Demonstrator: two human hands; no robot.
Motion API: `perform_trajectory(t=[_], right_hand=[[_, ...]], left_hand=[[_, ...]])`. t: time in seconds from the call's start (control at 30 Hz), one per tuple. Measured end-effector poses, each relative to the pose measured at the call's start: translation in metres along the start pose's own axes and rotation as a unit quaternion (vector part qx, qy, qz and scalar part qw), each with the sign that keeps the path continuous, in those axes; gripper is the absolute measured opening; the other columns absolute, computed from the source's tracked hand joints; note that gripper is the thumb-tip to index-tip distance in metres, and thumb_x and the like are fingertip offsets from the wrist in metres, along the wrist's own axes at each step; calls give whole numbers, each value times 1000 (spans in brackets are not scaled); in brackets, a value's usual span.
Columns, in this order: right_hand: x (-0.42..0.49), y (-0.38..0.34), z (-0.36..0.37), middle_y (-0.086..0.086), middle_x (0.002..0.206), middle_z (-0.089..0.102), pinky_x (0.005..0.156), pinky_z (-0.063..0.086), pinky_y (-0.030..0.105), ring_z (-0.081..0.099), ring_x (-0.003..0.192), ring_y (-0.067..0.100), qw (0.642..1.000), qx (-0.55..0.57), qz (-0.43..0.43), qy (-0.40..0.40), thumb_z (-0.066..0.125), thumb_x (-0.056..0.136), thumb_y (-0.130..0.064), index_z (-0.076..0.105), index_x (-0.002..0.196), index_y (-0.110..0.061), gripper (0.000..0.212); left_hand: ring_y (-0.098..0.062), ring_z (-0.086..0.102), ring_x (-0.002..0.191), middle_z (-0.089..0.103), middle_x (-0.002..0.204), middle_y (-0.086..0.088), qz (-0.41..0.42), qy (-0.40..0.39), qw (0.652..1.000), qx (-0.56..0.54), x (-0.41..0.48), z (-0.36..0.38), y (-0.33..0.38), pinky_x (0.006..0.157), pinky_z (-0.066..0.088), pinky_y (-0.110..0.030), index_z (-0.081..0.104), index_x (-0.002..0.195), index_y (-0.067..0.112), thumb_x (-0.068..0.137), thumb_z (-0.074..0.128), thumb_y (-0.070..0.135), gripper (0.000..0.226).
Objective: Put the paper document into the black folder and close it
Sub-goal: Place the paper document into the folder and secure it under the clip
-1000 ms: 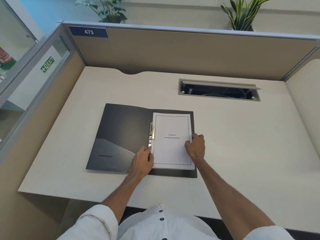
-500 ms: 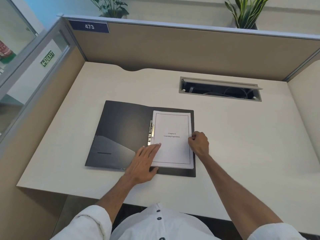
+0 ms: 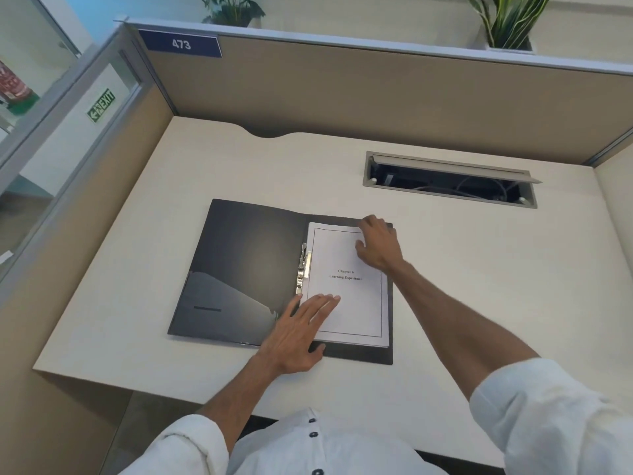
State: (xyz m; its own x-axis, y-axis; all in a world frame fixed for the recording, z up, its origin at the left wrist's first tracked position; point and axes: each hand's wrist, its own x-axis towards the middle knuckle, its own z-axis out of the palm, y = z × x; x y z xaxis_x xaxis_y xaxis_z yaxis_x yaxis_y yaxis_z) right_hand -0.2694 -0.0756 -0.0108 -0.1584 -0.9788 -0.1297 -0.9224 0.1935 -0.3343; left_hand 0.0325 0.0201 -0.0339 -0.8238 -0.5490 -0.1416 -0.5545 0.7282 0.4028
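Note:
The black folder [image 3: 246,265] lies open flat on the desk, its left flap with a pocket at the bottom. A white paper document [image 3: 346,303] titled "Chapter 6" rests on the right half, beside the metal clip [image 3: 303,269] at the spine. My left hand [image 3: 301,330] lies flat with fingers spread on the document's lower left corner. My right hand [image 3: 378,245] rests on the document's upper right corner, fingers curled over the top edge of the paper and folder.
The beige desk [image 3: 479,286] has an open cable tray [image 3: 448,180] at the back right. Cubicle partitions [image 3: 342,90] close the back and both sides. Plants stand behind the back wall. The desk's front edge is near my body.
My right hand has moved from the document's right edge up to its upper right corner. My left hand stays flat on the lower left of the page.

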Motion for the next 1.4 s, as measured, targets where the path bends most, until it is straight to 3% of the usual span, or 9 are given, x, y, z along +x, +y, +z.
perform_trajectory(t=[0.17, 0.33, 0.53, 1.13, 1.4], right_hand=[[28, 3, 8, 9, 139, 54, 107, 41, 51, 50, 128, 33, 998, -38, -22, -36, 52, 96, -15, 56, 138, -11, 43], [36, 6, 20, 11, 130, 55, 99, 44, 52, 52, 120, 35, 1000, -22, -18, -13, 46, 105, -22, 60, 130, -9, 32], [36, 2, 26, 12, 121, 55, 90, 44, 51, 52, 110, 35, 1000, -18, -8, -4, 45, 102, -14, 59, 117, -7, 22], [36, -2, 22, 12, 127, 55, 100, 42, 53, 52, 119, 34, 1000, -7, -8, -7, 50, 103, -21, 61, 124, -7, 27], [31, -2, 21, 9, 128, 56, 98, 43, 52, 52, 119, 33, 1000, 11, 1, -6, 50, 101, -20, 62, 126, -11, 30]], left_hand=[[-17, 10, 169, 10, 183, 7, 13, -17, 1000, 6, 11, -2, 0, 138, 1, -56, -7, 174, 34, 96, 60, 51, 105], [-18, 11, 169, 10, 183, 7, 13, -30, 999, 6, 17, 1, -2, 137, -1, -57, -8, 173, 36, 97, 59, 52, 103], [-19, 13, 169, 10, 183, 7, 21, -62, 998, 21, 19, 6, -7, 137, 1, -58, -9, 173, 38, 101, 54, 55, 97], [-21, 19, 167, 14, 182, 5, 49, -53, 997, 39, 19, 9, -6, 133, -12, -45, -1, 173, 37, 106, 53, 47, 87], [-19, 19, 167, 16, 182, 6, 36, -57, 997, 24, 18, 14, -8, 137, -2, -48, 1, 173, 38, 106, 51, 49, 85]])
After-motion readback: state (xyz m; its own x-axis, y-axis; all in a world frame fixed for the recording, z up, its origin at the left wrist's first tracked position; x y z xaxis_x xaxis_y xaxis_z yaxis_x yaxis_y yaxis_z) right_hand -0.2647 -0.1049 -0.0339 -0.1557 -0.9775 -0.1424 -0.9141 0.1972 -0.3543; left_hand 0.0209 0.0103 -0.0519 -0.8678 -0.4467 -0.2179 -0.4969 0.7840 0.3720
